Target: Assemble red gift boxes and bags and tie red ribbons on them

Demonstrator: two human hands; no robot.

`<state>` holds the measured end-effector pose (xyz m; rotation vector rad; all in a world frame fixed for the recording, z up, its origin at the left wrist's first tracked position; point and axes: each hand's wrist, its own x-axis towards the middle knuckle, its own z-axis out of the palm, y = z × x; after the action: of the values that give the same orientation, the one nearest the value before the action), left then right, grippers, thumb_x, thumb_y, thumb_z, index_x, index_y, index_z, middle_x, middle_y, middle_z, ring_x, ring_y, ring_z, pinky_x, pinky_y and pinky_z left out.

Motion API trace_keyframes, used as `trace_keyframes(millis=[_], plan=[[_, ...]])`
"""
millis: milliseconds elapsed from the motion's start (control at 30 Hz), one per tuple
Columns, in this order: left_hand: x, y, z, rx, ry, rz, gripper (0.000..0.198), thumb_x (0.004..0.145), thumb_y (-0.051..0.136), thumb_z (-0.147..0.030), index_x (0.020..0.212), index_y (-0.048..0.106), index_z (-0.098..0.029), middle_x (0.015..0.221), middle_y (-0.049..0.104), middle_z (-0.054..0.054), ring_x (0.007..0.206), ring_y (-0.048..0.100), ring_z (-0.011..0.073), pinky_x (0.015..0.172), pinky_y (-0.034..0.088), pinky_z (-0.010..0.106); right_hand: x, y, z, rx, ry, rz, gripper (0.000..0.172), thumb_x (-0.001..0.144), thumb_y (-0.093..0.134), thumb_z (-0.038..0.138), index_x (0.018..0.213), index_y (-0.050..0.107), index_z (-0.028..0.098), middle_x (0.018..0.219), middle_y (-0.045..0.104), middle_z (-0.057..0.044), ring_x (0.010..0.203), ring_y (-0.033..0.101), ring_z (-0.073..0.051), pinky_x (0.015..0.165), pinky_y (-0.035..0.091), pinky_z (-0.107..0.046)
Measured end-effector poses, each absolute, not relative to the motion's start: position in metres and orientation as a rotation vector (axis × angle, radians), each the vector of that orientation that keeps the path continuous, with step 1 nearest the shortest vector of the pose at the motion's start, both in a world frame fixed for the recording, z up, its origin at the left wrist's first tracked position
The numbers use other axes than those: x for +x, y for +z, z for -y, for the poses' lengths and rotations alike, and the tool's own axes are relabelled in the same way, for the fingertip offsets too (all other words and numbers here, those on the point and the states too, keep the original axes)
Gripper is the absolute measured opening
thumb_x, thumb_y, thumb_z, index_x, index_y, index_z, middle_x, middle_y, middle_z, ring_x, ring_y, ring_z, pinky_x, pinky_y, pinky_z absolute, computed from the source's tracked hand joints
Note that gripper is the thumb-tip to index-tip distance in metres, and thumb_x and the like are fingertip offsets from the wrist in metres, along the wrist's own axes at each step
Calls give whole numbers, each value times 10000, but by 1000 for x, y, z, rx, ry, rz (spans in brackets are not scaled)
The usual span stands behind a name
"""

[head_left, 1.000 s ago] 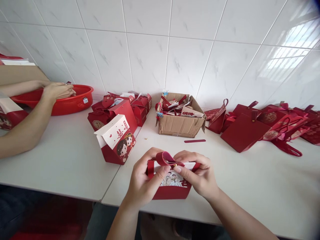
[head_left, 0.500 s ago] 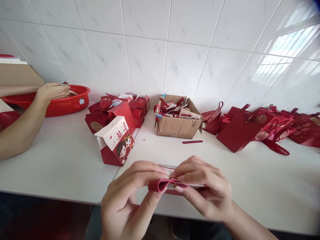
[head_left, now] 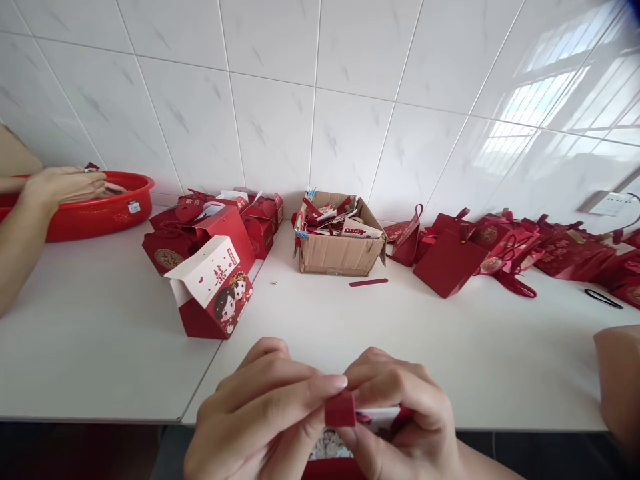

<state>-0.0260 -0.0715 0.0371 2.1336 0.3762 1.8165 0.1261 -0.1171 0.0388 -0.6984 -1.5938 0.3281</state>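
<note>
My left hand (head_left: 260, 417) and my right hand (head_left: 400, 417) are closed together at the bottom of the view, pinching the red strap (head_left: 340, 409) of a small red and white gift box (head_left: 333, 447). The box is held low at the table's near edge, mostly hidden behind my fingers; only a strip of its printed front shows. An upright red and white gift box (head_left: 210, 290) with a cartoon couple stands on the white table (head_left: 450, 347) ahead to the left.
An open cardboard box (head_left: 340, 243) of red pieces sits by the tiled wall. A heap of red boxes (head_left: 215, 220) lies at its left, flat red bags (head_left: 480, 250) at its right. Another person's hands (head_left: 60, 187) reach into a red basin (head_left: 95, 210) at far left.
My hands have brought the box down and towards me, from upright on the table to the table's edge. The camera has turned right, shifting everything leftward.
</note>
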Motion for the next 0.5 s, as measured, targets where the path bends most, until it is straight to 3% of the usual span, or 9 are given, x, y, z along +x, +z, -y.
trace_keyframes(millis=[133,233,300,433,500], plan=[[-17,39,72,2101,1700,-337,260,769,709,-36,985,702,-181,788,701,-50,639,630,87,742,516,269,133,33,126,-772,301,1561,152,732,696,88,823,624,187,741,747,-60,570,658,-131,582,532,-245],[-8,39,77,1934,1685,-523,358,798,677,-68,1121,661,-223,896,720,-29,754,670,113,736,542,249,153,30,138,-881,246,1547,173,725,678,61,823,623,193,766,741,-54,585,653,-145,564,541,-262],[-4,37,80,1785,1765,-679,352,781,680,-57,1081,674,-240,909,723,-34,794,676,119,750,553,230,175,27,147,-1050,168,1427,160,747,682,82,827,635,212,789,732,-36,614,663,-159,535,540,-255],[-7,32,75,1510,1889,-873,211,683,778,-115,842,700,-230,816,707,-50,737,667,124,709,564,211,239,25,164,-1455,-282,902,142,727,770,280,837,682,264,788,704,-47,678,665,-262,563,544,-376],[-11,30,68,1469,1859,-930,267,622,820,-153,847,698,-230,767,713,-52,690,674,139,674,573,224,281,27,166,-1530,-586,685,196,703,790,321,873,696,294,789,683,-76,758,653,-342,665,536,-482]])
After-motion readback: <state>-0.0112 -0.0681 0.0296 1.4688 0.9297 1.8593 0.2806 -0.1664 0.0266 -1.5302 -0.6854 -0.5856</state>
